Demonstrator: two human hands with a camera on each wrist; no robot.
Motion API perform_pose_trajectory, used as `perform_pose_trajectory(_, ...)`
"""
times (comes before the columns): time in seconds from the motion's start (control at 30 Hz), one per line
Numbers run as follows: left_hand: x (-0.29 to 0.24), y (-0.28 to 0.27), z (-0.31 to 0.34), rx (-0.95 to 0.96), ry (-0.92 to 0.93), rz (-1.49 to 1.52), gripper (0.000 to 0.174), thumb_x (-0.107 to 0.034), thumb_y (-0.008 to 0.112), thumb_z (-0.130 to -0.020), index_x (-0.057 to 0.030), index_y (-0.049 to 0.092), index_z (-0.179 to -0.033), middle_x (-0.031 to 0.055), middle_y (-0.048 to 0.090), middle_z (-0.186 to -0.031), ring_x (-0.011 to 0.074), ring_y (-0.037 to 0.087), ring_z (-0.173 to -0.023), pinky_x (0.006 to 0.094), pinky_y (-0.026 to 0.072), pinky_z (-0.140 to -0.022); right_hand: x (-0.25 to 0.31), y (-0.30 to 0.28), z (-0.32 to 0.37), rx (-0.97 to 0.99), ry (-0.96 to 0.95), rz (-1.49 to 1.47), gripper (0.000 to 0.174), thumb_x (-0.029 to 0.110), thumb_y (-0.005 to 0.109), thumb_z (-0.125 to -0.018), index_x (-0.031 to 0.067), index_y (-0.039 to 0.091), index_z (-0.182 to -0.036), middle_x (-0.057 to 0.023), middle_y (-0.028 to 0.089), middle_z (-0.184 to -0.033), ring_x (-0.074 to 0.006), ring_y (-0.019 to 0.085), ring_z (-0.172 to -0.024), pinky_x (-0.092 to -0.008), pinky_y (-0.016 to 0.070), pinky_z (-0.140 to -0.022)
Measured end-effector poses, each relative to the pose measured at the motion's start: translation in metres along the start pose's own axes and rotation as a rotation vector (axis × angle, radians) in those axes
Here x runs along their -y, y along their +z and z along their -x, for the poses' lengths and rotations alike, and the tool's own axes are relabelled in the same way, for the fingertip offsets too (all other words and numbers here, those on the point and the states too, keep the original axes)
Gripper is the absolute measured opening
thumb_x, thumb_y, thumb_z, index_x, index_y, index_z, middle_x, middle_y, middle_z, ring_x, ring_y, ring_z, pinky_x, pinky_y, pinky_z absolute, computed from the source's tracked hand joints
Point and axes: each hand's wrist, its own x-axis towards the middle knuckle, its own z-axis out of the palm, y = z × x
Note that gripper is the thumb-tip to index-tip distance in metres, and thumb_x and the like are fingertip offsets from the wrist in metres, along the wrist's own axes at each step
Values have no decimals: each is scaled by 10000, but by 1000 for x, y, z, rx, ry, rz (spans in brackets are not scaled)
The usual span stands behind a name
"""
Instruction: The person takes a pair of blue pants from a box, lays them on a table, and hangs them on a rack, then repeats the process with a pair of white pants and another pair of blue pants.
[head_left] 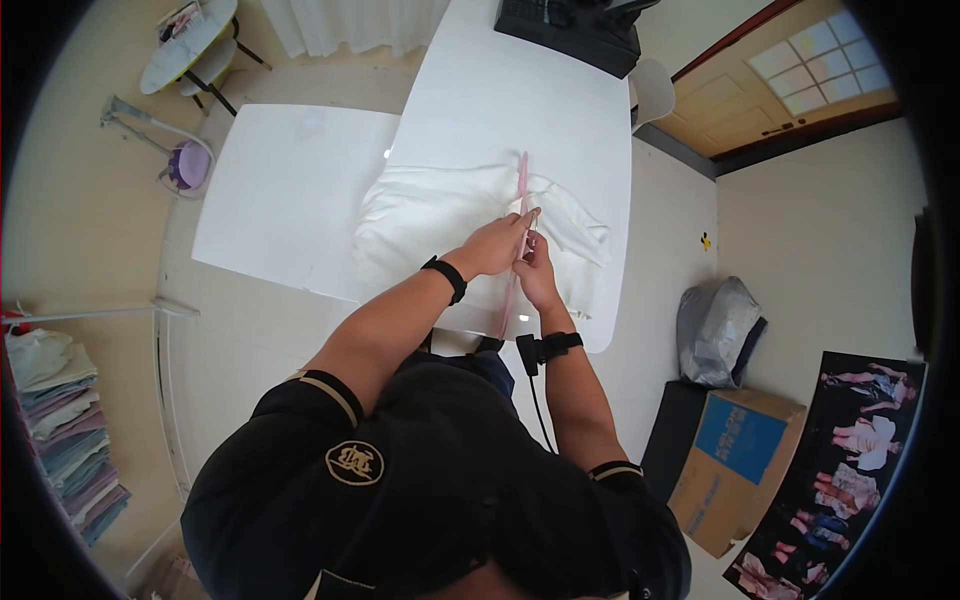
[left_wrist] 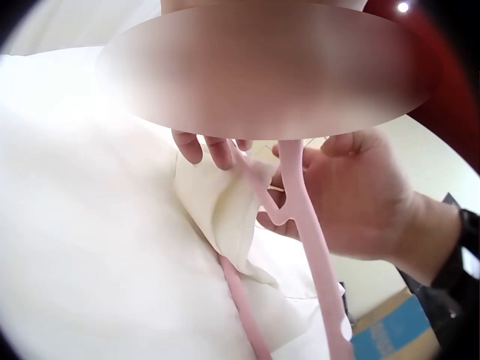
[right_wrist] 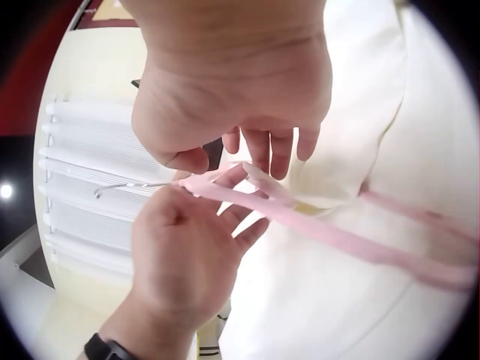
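A pink hanger [head_left: 523,175] lies across a white garment [head_left: 420,215] on the white table. My left hand [head_left: 490,246] grips the hanger near its neck; in the right wrist view this hand [right_wrist: 184,247] comes from below, fingers behind the pink bars [right_wrist: 322,230]. My right hand [head_left: 537,272] is beside it, its thumb close to the metal hook [right_wrist: 135,184] and its fingers rather straight, over the garment's edge. In the left wrist view the right hand [left_wrist: 360,191] is behind the hanger [left_wrist: 313,240]; cream fabric [left_wrist: 217,202] drapes around one bar, and a blur covers much of the left hand.
A second white tabletop [head_left: 290,200] adjoins at the left. Black equipment [head_left: 570,35] stands at the table's far end. A cardboard box [head_left: 740,470] and a silver bag [head_left: 718,330] are at the right, and folded clothes [head_left: 75,450] at the far left.
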Motion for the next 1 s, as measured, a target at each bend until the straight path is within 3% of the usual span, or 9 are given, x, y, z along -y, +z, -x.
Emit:
perform_pose_trajectory(0.13,-2,-3,-5,-163,-94,-183,684,-105,538,-779,-41,217,-1380,229,493,-1081,375,522,-981,416,443,-835,19,2,2,10,79,480,472,79,517,-734,7,433,-1193,-192,535,-1095,-290,574,-943,-339,460,-786)
perform_pose_trajectory(0.2,13,3,-13,-335,-413,27,655,-184,575,-793,-11,275,-1349,242,506,-1089,377,533,-985,414,441,-853,18,5,-2,-71,86,607,416,98,530,-738,7,472,-1140,-199,545,-1078,-303,572,-948,-353,461,-791)
perform_pose_trajectory(0.37,38,15,-40,-177,-478,10,644,-283,606,-792,48,331,-1272,289,482,-1141,405,522,-1024,422,451,-855,23,18,0,-342,-81,974,312,172,562,-758,45,527,-1042,-191,582,-891,-363,581,-863,-447,476,-715)
perform_pose_trajectory(0.43,38,17,-46,-186,-478,14,636,-302,614,-787,55,354,-1245,289,497,-1133,401,534,-1012,426,450,-856,27,22,0,-275,157,941,295,182,551,-772,54,541,-1037,-170,591,-908,-357,595,-832,-451,483,-702)
perform_pose_trajectory(0.53,42,24,-51,-111,-576,18,494,-249,580,-790,34,468,-1178,242,574,-1074,358,561,-999,403,434,-874,28,26,1,-294,175,975,272,182,542,-777,68,549,-1024,-162,610,-911,-360,600,-829,-453,479,-708)
perform_pose_trajectory(0.67,59,32,-52,-196,-452,-43,313,-207,491,-794,51,570,-953,246,594,-987,384,569,-937,430,447,-831,24,24,0,-343,210,985,266,190,543,-773,80,560,-1014,-168,632,-871,-362,609,-806,-456,478,-710)
perform_pose_trajectory(0.83,66,9,-27,-583,-325,288,273,-168,460,-810,27,536,-985,265,581,-871,416,555,-821,431,443,-742,23,4,3,-342,231,992,251,201,536,-782,74,557,-998,-172,640,-810,-372,619,-755,-467,490,-667)
perform_pose_trajectory(0.93,71,-36,21,-737,-308,736,199,-83,428,-859,4,548,-991,84,594,-831,140,539,-760,278,442,-691,19,-6,3,-372,242,944,248,208,550,-775,81,570,-987,-175,643,-819,-364,622,-760,-457,493,-671)
perform_pose_trajectory(1.0,73,-79,67,-865,-283,925,221,-71,410,-865,5,541,-1027,59,583,-906,124,521,-827,258,434,-744,17,-9,2,-369,239,936,247,208,552,-775,85,574,-988,-172,644,-818,-362,623,-760,-454,495,-672)
